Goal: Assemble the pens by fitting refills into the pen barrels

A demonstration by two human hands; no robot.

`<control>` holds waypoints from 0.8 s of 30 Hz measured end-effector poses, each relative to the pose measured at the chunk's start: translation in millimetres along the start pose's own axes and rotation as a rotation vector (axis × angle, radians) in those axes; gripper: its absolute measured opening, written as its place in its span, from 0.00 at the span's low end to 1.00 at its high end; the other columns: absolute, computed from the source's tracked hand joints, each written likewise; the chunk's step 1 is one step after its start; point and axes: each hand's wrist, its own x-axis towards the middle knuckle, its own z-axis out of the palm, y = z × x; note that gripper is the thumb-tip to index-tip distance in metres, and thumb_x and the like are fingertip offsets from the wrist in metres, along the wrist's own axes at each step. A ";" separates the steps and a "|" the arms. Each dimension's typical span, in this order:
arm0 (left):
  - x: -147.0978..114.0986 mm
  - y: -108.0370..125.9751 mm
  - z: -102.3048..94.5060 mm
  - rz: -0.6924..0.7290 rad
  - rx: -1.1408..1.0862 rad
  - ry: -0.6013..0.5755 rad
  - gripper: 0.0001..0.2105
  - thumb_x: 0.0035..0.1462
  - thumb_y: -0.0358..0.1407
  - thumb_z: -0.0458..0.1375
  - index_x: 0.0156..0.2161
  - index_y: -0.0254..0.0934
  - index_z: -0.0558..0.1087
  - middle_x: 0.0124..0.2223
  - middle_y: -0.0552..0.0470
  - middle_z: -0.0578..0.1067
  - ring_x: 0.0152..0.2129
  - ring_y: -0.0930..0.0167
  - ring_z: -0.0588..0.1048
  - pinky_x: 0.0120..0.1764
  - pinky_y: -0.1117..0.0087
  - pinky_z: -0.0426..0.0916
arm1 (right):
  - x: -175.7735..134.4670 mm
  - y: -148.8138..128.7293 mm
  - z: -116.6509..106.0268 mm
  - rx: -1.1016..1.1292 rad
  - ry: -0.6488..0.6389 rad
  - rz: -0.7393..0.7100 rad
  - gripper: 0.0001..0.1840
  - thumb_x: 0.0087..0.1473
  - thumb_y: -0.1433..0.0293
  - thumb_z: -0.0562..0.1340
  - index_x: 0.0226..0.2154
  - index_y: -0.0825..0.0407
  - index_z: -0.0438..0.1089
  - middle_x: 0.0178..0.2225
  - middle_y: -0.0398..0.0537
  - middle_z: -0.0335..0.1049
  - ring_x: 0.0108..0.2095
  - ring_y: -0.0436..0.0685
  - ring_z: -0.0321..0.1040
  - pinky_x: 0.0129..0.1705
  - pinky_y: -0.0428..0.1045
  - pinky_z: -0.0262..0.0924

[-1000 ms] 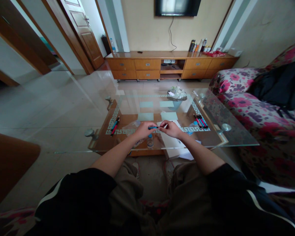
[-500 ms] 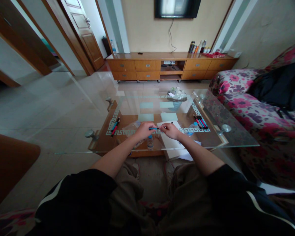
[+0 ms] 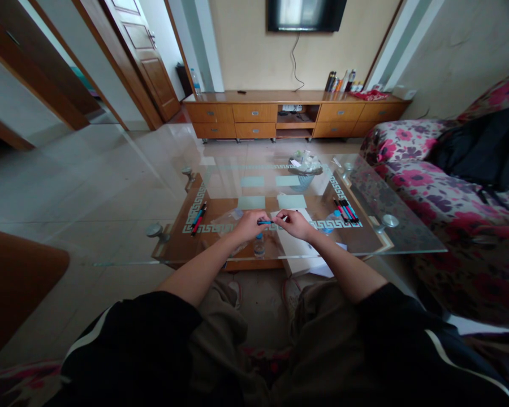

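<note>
Over the near half of the glass table (image 3: pixel 233 249), my left hand (image 3: pixel 251 225) is closed round a slim blue-and-black pen (image 3: pixel 263 223). The fingers of my right hand (image 3: pixel 296 224) pinch at the pen's right end, where any smaller part is hidden. To the left lies a small bunch of red, blue and black pens (image 3: pixel 198 219). A second group of similar pens (image 3: pixel 346 211) lies side by side on the right.
Beneath the glass are a water bottle (image 3: pixel 259 246), a white box (image 3: pixel 294 249) and a crumpled plastic bag (image 3: pixel 227 217). A basket (image 3: pixel 304 182) with clear items stands towards the far side. A flowered sofa (image 3: pixel 415 175) flanks the right; a wooden cabinet (image 3: pixel 254 113) lines the wall.
My right hand's fingers have shifted slightly on the pen's end, and the dark tip that stuck out above that hand shows less. My left hand stays in place with the pen.
</note>
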 end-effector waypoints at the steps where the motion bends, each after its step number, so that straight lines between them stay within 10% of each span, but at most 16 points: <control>1: -0.1 -0.8 -0.1 0.000 -0.010 -0.005 0.03 0.52 0.31 0.64 0.34 0.35 0.77 0.33 0.52 0.78 0.30 0.72 0.74 0.36 0.73 0.65 | -0.3 0.0 0.3 0.015 -0.012 -0.006 0.22 0.59 0.51 0.58 0.32 0.53 0.72 0.28 0.44 0.71 0.26 0.51 0.62 0.31 0.46 0.54; 15: 0.6 -0.1 -0.7 0.030 0.089 -0.005 0.02 0.52 0.28 0.60 0.32 0.35 0.75 0.32 0.52 0.76 0.30 0.72 0.72 0.35 0.73 0.64 | 3.1 0.3 4.5 -0.167 -0.042 -0.052 0.25 0.65 0.56 0.52 0.25 0.53 0.70 0.25 0.48 0.70 0.27 0.53 0.62 0.33 0.48 0.53; 24: -6.4 -14.9 -1.4 -0.005 0.033 -0.018 0.07 0.57 0.35 0.59 0.39 0.37 0.77 0.36 0.52 0.78 0.32 0.71 0.74 0.38 0.72 0.66 | -1.2 43.2 -27.1 -0.158 0.437 0.224 0.13 0.56 0.70 0.56 0.41 0.54 0.73 0.38 0.53 0.75 0.33 0.57 0.69 0.44 0.52 0.62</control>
